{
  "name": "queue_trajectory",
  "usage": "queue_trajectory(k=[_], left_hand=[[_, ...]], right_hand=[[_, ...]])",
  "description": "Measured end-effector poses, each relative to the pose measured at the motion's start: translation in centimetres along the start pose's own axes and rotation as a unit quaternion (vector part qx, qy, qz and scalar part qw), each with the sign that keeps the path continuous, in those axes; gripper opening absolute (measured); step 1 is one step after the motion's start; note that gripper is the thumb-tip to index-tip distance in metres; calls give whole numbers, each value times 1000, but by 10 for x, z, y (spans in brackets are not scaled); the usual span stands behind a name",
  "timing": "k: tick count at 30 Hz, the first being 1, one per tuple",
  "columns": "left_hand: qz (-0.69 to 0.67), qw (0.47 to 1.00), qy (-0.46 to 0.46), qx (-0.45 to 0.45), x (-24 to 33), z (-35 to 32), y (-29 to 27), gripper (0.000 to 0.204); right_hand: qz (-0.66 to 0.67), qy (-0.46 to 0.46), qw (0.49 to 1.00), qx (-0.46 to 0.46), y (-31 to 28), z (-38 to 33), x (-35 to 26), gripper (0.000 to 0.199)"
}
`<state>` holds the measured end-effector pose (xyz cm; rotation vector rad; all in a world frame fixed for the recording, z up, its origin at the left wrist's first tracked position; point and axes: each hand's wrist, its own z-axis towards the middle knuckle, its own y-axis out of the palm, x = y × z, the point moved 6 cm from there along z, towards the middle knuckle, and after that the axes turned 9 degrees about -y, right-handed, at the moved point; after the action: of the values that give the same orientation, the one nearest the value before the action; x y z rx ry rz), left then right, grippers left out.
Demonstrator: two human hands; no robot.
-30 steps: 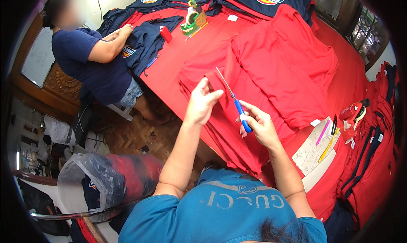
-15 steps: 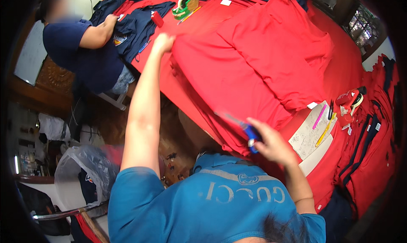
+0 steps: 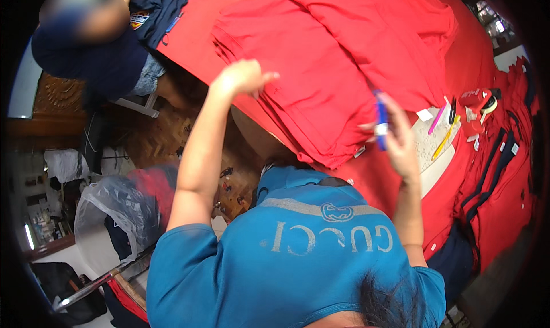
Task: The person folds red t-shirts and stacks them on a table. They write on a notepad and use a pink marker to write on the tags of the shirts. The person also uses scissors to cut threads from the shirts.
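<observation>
Right hand [image 3: 401, 147] grips blurred blue-handled scissors [image 3: 380, 121], blades hidden; left hand [image 3: 243, 77] curls loosely, empty, above red shirts [image 3: 321, 76].

Clear plastic bag [image 3: 117, 205], paper sheet [image 3: 427, 147], yellow pen [image 3: 445, 140].

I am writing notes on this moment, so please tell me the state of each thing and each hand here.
Left hand: raised, loosely closed, holding nothing, above the edge of the red shirts.
Right hand: closed on the blue-handled scissors; blades not visible.
Stack of red shirts: folded, lying flat on the red table.
Pens: lying on a paper sheet.
Clear plastic bag: open, partly filled.
</observation>
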<state>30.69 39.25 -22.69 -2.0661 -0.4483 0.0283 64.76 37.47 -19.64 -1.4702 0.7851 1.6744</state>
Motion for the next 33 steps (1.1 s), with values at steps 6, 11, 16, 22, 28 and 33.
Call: queue_trajectory(k=[6,11,16,22,28,33], left_hand=[[-213,973,-21,82,-7,-23,46,33],[-123,985,-44,111,-13,-40,38,27],[-166,928,-43,330,-14,-61,25,23],[-261,885,147,356,6,-45,57,12],[-249,949,-114,158,-100,-64,79,40],[-408,882,-82,221,-66,-70,97,51]], right_hand=[[-173,-25,973,-151,68,-38,34,53],[-110,152,973,-133,28,-71,51,54],[-2,160,987,-7,-2,-80,33,55],[5,98,994,43,4,-66,30,57],[24,112,991,76,-4,-77,39,54],[72,97,990,77,8,-70,44,54]])
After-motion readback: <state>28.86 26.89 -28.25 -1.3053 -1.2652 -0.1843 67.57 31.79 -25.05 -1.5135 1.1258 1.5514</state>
